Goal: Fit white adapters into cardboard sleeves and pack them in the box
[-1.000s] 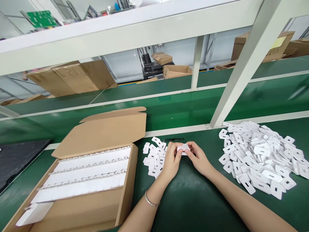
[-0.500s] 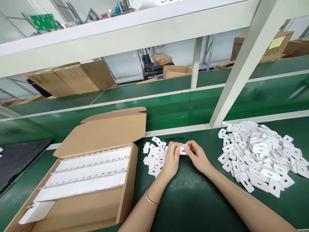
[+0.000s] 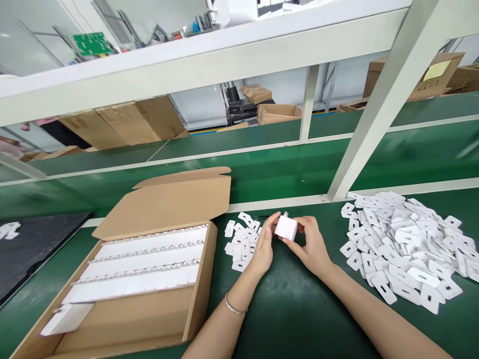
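Hands (image 3: 313, 247) w/ smooth boxy wht plug (image 3: 286, 228), corrugated cardbd box (image 3: 142, 311)

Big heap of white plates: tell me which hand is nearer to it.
Right. The right hand is left of the big heap, with a gap between them; the left hand is farther left, beside the smaller heap.

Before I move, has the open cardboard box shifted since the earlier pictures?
No. Judged against the slanted post, the cardboard box keeps its place to the left; only the camera's view has shifted slightly.
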Demonstrator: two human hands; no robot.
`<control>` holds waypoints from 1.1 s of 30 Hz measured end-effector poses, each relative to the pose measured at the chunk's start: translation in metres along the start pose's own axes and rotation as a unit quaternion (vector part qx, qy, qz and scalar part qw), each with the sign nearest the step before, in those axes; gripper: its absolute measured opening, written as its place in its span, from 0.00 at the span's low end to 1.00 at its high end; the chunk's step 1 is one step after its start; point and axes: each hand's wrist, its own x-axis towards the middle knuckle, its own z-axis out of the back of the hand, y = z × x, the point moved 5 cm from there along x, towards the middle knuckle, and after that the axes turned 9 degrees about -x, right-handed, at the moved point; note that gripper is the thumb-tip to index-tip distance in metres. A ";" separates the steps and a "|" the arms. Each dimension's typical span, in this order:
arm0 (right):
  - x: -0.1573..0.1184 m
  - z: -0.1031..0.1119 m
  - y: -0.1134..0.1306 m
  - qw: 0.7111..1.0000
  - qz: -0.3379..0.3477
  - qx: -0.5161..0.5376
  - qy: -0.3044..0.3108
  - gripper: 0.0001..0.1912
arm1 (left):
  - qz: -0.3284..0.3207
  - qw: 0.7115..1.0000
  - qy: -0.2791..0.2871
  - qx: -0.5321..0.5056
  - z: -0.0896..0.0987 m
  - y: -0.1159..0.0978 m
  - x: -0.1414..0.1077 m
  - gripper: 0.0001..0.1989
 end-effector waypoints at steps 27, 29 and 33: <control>0.001 0.013 0.005 0.997 0.022 0.073 -0.021 0.15 | 0.001 0.989 0.073 -0.128 -0.004 -0.010 0.002 0.23; -0.001 0.016 0.009 0.997 0.051 0.031 -0.054 0.19 | 0.048 0.976 0.123 -0.173 -0.005 -0.008 0.003 0.27; -0.006 0.011 0.009 0.990 0.100 -0.043 -0.093 0.22 | 0.036 0.988 0.120 -0.090 -0.003 -0.010 0.002 0.32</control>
